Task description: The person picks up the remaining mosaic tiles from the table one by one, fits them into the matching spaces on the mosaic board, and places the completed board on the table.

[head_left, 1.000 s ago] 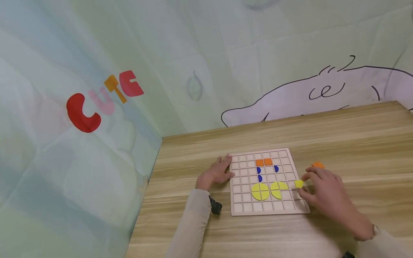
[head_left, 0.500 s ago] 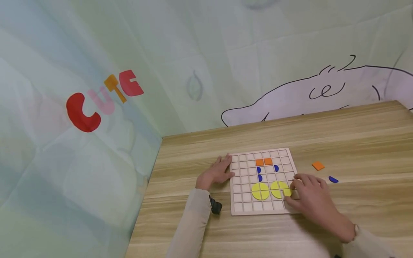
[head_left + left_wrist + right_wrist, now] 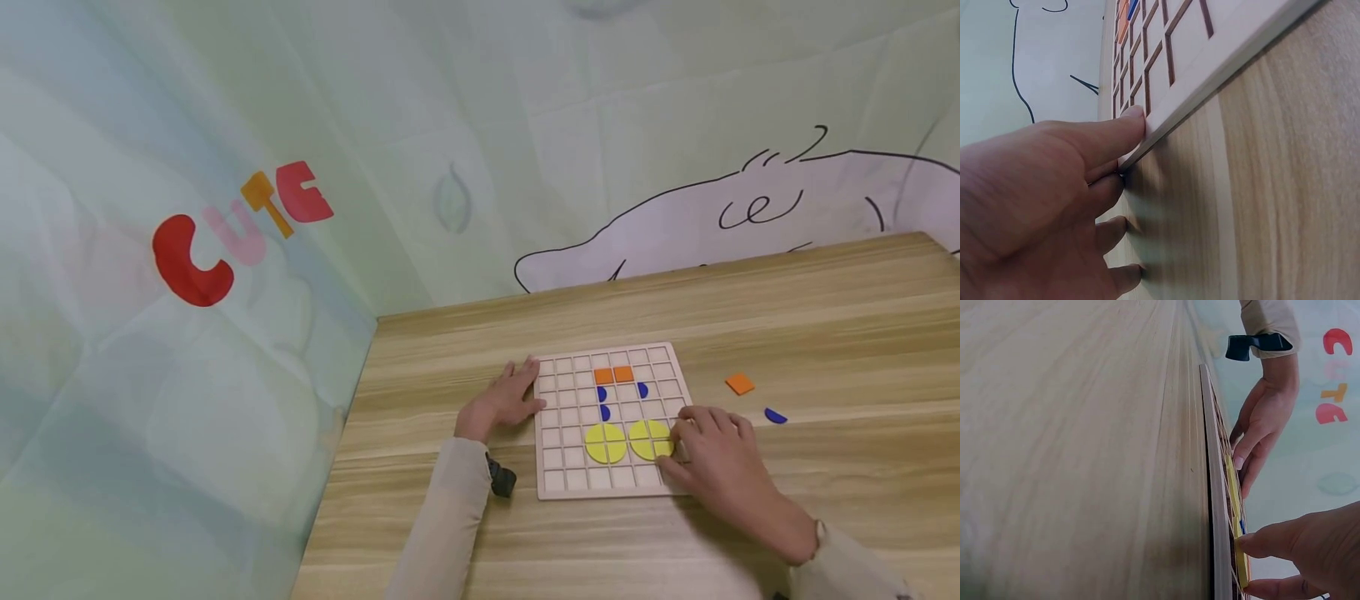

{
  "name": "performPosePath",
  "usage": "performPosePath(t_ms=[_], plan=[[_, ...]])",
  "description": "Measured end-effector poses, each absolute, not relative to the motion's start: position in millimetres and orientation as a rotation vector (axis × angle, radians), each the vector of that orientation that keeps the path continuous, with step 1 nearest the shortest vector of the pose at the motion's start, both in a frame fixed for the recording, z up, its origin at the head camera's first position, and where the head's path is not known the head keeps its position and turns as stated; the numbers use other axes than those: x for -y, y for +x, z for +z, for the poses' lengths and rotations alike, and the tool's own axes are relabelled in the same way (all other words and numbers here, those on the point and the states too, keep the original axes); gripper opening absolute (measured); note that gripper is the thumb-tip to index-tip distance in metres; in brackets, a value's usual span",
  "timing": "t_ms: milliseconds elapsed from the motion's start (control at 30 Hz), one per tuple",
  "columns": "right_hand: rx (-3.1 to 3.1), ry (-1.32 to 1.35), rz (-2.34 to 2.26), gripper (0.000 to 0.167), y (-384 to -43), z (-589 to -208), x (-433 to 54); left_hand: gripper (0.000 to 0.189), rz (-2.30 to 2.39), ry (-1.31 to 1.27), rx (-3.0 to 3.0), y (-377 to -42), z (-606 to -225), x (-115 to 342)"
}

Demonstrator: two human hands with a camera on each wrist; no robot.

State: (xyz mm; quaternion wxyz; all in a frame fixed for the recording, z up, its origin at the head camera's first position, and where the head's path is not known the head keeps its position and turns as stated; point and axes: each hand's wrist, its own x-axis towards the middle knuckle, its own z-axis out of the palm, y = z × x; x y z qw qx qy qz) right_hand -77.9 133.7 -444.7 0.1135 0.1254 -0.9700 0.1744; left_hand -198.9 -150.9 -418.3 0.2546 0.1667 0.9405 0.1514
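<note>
A pale wooden grid board lies on the table. It holds two orange squares, three small blue pieces and two yellow circles built from quarter pieces. My right hand pinches a yellow quarter piece at the lower right of the right circle, fingertips on the board. In the right wrist view the yellow piece sits between thumb and finger. My left hand lies flat on the table, its straight fingers touching the board's left edge.
A loose orange square and a loose blue piece lie on the table right of the board. A fabric wall with a "CUTE" print stands to the left and behind. The table edge runs close on the left.
My right hand carried the yellow quarter piece from the board's right edge leftward and set it into the right circle. The loose orange and blue pieces came into view. The left hand stayed still.
</note>
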Motion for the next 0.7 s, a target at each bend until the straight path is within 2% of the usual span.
performPosePath(t_ms=[233, 500, 700], plan=[[2.879, 0.369, 0.525, 0.023, -79.2, -443.4, -134.5, 0.069, 0.413, 0.452, -2.556, -198.9, -418.5, 151.0], [2.837, 0.377, 0.557, 0.012, -80.2, -443.1, -138.4, 0.069, 0.41, 0.444, -2.561, -198.4, -417.8, 150.9], [2.826, 0.392, 0.567, 0.012, -80.2, -443.8, -139.8, 0.069, 0.412, 0.437, -2.561, -197.8, -416.7, 150.7]])
